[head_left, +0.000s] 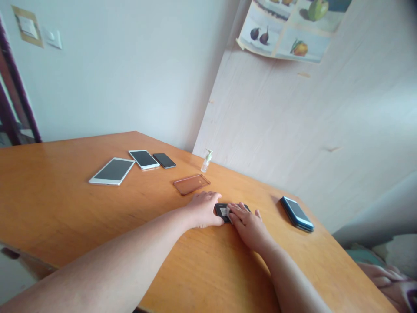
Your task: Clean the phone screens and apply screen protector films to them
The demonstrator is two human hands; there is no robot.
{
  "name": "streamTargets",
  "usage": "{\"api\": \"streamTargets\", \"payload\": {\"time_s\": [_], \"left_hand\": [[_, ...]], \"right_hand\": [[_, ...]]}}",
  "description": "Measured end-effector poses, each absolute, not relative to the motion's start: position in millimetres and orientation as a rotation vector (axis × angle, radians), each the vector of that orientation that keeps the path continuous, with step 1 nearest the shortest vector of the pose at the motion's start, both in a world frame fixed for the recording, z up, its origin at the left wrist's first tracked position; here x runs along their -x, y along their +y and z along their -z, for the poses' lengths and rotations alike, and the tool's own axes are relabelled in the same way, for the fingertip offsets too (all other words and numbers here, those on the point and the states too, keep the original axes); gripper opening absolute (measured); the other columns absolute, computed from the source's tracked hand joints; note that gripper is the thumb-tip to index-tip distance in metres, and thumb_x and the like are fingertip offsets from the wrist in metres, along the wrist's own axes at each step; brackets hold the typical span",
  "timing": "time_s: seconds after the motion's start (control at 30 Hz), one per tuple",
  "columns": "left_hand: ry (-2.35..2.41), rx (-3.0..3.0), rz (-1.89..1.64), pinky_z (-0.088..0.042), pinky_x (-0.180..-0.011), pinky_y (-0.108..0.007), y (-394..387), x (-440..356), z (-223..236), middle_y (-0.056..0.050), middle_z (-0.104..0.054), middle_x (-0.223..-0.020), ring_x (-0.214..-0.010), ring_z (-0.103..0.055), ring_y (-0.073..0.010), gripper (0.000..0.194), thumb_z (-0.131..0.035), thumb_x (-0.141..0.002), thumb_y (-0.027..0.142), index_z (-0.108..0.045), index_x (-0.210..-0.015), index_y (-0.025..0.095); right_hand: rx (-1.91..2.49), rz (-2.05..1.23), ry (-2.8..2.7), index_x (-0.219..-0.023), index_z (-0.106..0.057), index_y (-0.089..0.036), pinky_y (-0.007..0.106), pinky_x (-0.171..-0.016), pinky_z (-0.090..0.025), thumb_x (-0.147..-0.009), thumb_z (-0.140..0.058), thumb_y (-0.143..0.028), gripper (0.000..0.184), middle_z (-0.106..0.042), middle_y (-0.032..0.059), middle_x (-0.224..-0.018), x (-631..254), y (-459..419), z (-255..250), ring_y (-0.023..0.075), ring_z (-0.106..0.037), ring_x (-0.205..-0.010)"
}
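Note:
A black phone [219, 207] lies on the table between my hands. My left hand [205, 210] grips its left end, thumb on the near side and fingers on the far side. Stretched out flat, the fingers of my right hand [246, 221] rest over the phone's right part and cover much of it. A small whitish patch [224, 211] shows on the phone beside the right fingertips; whether it is a label or a thin piece of cloth or paper, I cannot tell. Just beyond my left hand lies a clear brownish phone case [191, 184].
On the wooden table [156, 191], a white tablet [112, 171], a smaller white tablet [144, 159] and a dark phone [164, 160] lie at the back left. A clear pump bottle [206, 161] stands near the wall. Stacked phones [297, 214] lie at the right edge.

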State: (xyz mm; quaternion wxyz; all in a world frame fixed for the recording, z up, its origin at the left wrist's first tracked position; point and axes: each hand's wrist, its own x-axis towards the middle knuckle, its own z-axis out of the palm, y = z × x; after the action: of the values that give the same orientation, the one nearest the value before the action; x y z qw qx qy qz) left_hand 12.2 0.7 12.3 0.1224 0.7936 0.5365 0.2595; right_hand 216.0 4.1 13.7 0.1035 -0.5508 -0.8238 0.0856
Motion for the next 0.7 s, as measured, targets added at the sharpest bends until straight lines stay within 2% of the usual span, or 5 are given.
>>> {"api": "streamTargets", "payload": {"time_s": [0.07, 0.17, 0.33, 0.5, 0.7], "left_hand": [[1.560, -2.322, -0.741, -0.047, -0.090, -0.039, 1.1, -12.0, -12.3, -0.007, -0.066, -0.117, -0.109, -0.059, -0.0300, 0.067, -0.071, -0.064, 0.051, -0.053, -0.121, 0.022], [1.563, -2.332, -0.747, -0.046, -0.091, -0.038, 1.9, -11.2, -11.7, -0.007, -0.065, -0.118, -0.110, -0.059, -0.0294, 0.066, -0.072, -0.063, 0.049, -0.054, -0.120, 0.022], [1.522, -2.383, -0.731, -0.047, -0.088, -0.035, 1.5, -9.0, -13.7, -0.006, -0.065, -0.113, -0.106, -0.060, -0.0278, 0.053, -0.071, -0.065, 0.045, -0.059, -0.112, 0.024], [1.483, -2.406, -0.739, -0.047, -0.088, -0.033, 0.8, -6.4, -17.1, -0.004, -0.066, -0.108, -0.101, -0.061, -0.0255, 0.044, -0.071, -0.066, 0.038, -0.061, -0.107, 0.024], [1.490, -2.436, -0.701, -0.048, -0.088, -0.034, 0.1, -4.5, -19.3, -0.005, -0.066, -0.106, -0.101, -0.060, -0.0255, 0.040, -0.069, -0.067, 0.033, -0.064, -0.105, 0.023]], "right_hand": [[1.743, -0.193, -2.294, -0.126, -0.060, -0.034, 0.059, -0.109, -0.023, -0.094, -0.040, -0.039, 0.038, -0.060, 0.0029, -0.134, -231.3, 15.4, -13.2, 0.0281, -0.046, -0.131], [1.904, -0.140, -2.060, -0.105, -0.071, -0.029, 0.040, -0.089, -0.044, -0.090, -0.043, -0.039, 0.033, -0.073, 0.0049, -0.105, -253.2, 28.0, -15.0, 0.0256, -0.064, -0.102], [1.751, -0.325, -1.751, -0.087, -0.070, -0.022, 0.030, -0.069, -0.046, -0.084, -0.046, -0.040, 0.030, -0.071, 0.0047, -0.079, -255.4, 28.5, -16.0, 0.0213, -0.065, -0.079], [1.449, -0.799, -1.666, -0.099, -0.065, -0.016, 0.027, -0.062, -0.047, -0.082, -0.049, -0.042, 0.035, -0.070, 0.0048, -0.078, -237.6, 24.9, -6.6, 0.0180, -0.063, -0.069], [1.728, -0.309, -1.906, -0.108, -0.067, -0.021, 0.028, -0.075, -0.045, -0.076, -0.058, -0.032, 0.034, -0.067, 0.0047, -0.096, -247.6, 34.8, -3.5, 0.0184, -0.062, -0.086]]}}
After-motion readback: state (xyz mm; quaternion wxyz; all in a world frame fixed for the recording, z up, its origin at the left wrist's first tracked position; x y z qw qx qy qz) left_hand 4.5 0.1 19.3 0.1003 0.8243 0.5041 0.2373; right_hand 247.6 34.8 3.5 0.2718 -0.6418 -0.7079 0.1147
